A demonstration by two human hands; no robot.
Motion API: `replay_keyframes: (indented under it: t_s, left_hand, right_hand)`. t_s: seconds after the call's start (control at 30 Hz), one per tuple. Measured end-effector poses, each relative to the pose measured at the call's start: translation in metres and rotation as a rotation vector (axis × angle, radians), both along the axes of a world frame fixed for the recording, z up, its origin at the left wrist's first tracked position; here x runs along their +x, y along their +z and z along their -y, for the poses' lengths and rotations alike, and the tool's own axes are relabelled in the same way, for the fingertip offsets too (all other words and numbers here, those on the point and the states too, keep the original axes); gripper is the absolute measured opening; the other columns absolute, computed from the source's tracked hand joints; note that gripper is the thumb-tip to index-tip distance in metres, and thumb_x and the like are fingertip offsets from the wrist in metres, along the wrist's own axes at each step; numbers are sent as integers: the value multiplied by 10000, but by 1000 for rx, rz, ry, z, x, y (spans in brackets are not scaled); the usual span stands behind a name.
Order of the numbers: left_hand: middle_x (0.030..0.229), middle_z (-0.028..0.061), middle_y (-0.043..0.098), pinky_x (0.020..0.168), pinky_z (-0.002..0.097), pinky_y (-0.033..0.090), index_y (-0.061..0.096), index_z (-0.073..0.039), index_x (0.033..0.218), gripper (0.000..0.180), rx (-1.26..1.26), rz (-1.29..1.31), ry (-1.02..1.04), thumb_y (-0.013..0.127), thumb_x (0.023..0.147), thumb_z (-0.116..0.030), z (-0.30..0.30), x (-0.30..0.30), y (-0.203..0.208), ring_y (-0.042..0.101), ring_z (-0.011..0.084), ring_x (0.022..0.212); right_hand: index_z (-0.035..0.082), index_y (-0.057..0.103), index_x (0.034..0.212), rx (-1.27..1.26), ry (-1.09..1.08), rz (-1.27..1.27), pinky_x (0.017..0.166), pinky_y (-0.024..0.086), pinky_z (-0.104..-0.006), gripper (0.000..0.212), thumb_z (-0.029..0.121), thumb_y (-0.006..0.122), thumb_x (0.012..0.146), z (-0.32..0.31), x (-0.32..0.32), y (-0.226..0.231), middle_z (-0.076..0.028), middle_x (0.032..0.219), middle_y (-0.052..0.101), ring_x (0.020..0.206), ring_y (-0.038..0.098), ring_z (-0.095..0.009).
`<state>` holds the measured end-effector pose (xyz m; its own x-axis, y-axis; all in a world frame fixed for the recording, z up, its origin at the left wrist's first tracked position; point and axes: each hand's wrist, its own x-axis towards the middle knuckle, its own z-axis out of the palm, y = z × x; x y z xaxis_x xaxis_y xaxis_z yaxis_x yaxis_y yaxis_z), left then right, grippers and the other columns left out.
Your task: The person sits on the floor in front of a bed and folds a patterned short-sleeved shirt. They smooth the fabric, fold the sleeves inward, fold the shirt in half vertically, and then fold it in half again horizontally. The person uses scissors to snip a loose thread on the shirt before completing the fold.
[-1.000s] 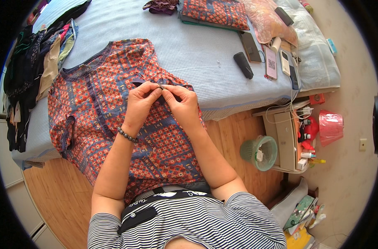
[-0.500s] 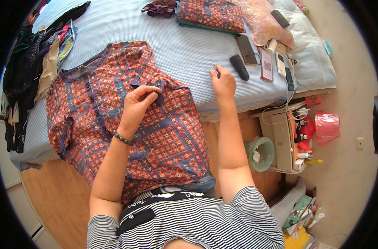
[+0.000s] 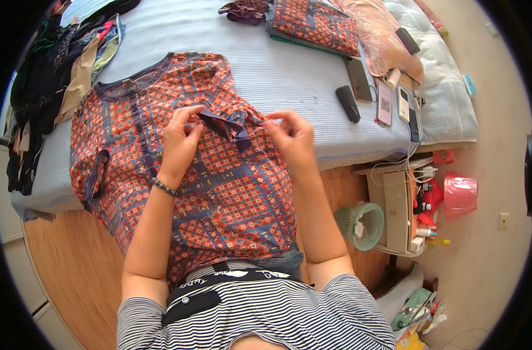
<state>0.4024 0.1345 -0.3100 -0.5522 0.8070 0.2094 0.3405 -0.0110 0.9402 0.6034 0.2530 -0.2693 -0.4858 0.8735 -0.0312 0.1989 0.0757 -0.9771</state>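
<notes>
A red and blue patterned shirt [image 3: 225, 192] with dark blue trim lies spread over the bed's near edge and hangs down toward my lap. My left hand [image 3: 181, 137], with a dark beaded bracelet at its wrist, pinches the dark blue cuff [image 3: 225, 128] of the right-side sleeve and holds it raised, its opening showing. Just right of the cuff, my right hand [image 3: 292, 137] has thumb and index finger pinched together at the sleeve's edge. Whatever sits between those fingertips is too small to make out. The shirt's other cuff [image 3: 97, 175] lies slack at the left.
Dark and coloured clothes [image 3: 50, 81] are heaped at the left. A folded patterned garment [image 3: 315, 26] lies at the back. A black case [image 3: 347, 104] and phones [image 3: 384, 102] sit at the right, above a green wastebasket [image 3: 365, 227] and a small cabinet [image 3: 397, 201].
My right hand has come left and nearer, from over the bare bedspread to the sleeve. My left hand has shifted slightly, and the cuff is now spread wider.
</notes>
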Motion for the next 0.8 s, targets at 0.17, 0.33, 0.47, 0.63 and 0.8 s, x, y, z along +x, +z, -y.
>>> replay_keyframes:
  t_s: [0.17, 0.33, 0.47, 0.63, 0.8]
  left_hand:
    - [1018, 83, 608, 802, 337, 487, 685, -66, 988, 223, -90, -330, 61, 665, 776, 1, -12, -15, -5, 575, 265, 980]
    - [899, 30, 676, 695, 272, 517, 678, -24, 928, 77, -128, 146, -63, 651, 861, -48, -28, -36, -8, 629, 134, 737]
    - [917, 38, 685, 727, 258, 553, 656, -18, 1018, 133, -85, 880, -238, 609, 907, -74, -33, -33, 9, 660, 111, 796]
    - [984, 60, 672, 735, 289, 575, 537, -15, 1231, 286, -17, 1248, -427, 523, 957, -99, -35, -41, -5, 669, 142, 853]
    - [1013, 68, 668, 715, 286, 574, 533, -10, 1234, 295, 51, 1232, -478, 512, 973, -146, -34, -32, 2, 669, 145, 860]
  right_hand:
    - [23, 646, 906, 517, 22, 208, 636, 492, -363, 276, 212, 773, 749, 30, -41, -17, -115, 799, 630, 683, 622, -253]
    - [7, 638, 742, -12, -17, -68, 543, 428, -268, 146, 118, 714, 797, 5, -30, -47, -6, 736, 590, 598, 515, -96]
    - [42, 655, 847, -350, -47, -355, 555, 412, -217, 72, 103, 690, 853, -3, -24, -45, 43, 744, 578, 620, 488, -49]
    - [32, 635, 876, -581, -18, -638, 686, 514, -262, 48, 76, 637, 894, -9, -21, -50, -33, 832, 658, 732, 615, -113]
    - [46, 614, 880, -688, -67, -722, 672, 550, -318, 62, 93, 602, 918, -14, -22, -56, -67, 837, 671, 724, 648, -165]
